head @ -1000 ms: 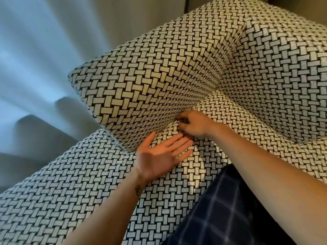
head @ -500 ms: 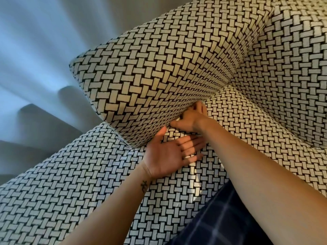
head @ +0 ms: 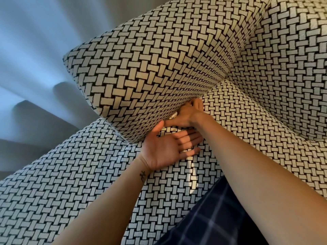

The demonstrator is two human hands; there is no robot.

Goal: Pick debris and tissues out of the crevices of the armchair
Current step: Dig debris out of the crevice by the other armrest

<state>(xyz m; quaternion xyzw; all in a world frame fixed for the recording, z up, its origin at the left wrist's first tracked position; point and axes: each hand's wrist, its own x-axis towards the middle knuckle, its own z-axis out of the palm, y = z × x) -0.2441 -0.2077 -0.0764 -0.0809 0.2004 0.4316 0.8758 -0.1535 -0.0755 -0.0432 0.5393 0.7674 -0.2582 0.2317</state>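
My left hand (head: 166, 151) lies on the seat (head: 70, 174), just beside the armrest (head: 150, 71) at the left. My right hand (head: 187, 115) is just beyond it, at the crevice between armrest and seat, touching a tissue (head: 174, 115). The backrest (head: 292, 76) stands far right.

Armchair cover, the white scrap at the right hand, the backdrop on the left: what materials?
Armchair: upholstery fabric, matte, in a black-and-cream basket-weave pattern; the block edges look slightly fuzzy. Scrap in the right hand: probably tissue paper, white and crumpled, but too small to be sure. Backdrop: looks like curtain cloth, grey-blue, hanging in soft folds.
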